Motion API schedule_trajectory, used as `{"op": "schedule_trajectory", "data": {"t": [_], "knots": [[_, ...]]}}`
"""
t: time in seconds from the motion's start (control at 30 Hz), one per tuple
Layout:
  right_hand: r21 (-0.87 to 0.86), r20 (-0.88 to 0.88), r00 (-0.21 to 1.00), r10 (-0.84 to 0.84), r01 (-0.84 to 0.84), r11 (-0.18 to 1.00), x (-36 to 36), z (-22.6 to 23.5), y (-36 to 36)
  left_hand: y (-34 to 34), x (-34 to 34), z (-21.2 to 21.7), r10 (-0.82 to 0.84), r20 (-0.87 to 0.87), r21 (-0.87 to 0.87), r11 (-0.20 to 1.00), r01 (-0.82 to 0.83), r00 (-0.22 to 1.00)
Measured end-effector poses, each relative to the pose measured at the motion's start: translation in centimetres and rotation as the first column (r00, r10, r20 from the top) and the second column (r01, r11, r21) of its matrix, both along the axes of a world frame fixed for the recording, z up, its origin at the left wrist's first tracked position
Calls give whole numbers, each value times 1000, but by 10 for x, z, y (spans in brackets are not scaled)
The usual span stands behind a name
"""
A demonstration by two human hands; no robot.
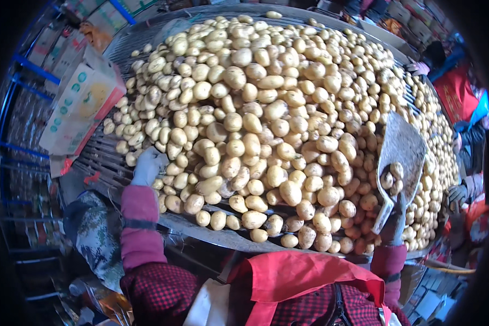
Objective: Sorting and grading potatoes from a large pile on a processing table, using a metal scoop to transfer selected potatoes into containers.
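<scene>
Plainly, the left hand (149, 167) and right hand (395, 225) are well apart, the left against potatoes (290, 193) heaped on the slatted table (99, 154), the right at the near end of a grey scoop (402, 139) (potatoes lie in it). I cannot tell whether either is closed.

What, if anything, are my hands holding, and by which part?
I can't tell whether either grips anything: the left hand is by the potatoes, the right hand by the lower end of the grey scoop-shaped piece.
</scene>
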State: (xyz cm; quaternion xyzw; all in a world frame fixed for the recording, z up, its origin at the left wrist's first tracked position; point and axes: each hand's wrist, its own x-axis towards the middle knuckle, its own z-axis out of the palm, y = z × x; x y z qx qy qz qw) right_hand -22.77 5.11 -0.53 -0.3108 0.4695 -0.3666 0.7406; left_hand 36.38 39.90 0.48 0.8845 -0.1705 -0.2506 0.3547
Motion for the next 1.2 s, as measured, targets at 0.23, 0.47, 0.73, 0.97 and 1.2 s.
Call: {"op": "schedule_trajectory", "data": {"t": [0.23, 0.47, 0.73, 0.97, 1.2], "knots": [[-34, 22, 999, 28, -27, 999, 1, 6, -2, -72, -72, 11, -206, 336, 1, 976, 219, 919], [-75, 94, 994, -59, 66, 995, 2, -8, -3, -167, -122, 55, -237, 466, 293, 950, 105, 852], [-38, 207, 978, 20, -13, 999, -8, -9, -7, -158, -106, 38, -279, 431, 97, 960, 263, 858], [73, 245, 969, 39, -58, 996, 5, 24, 4, -197, -158, 41, -218, 349, -508, 773, 380, 911], [157, 324, 943, 74, -131, 979, 15, 61, 21, -314, -289, 72, -654, 186, -637, 488, 597, 733]]}}
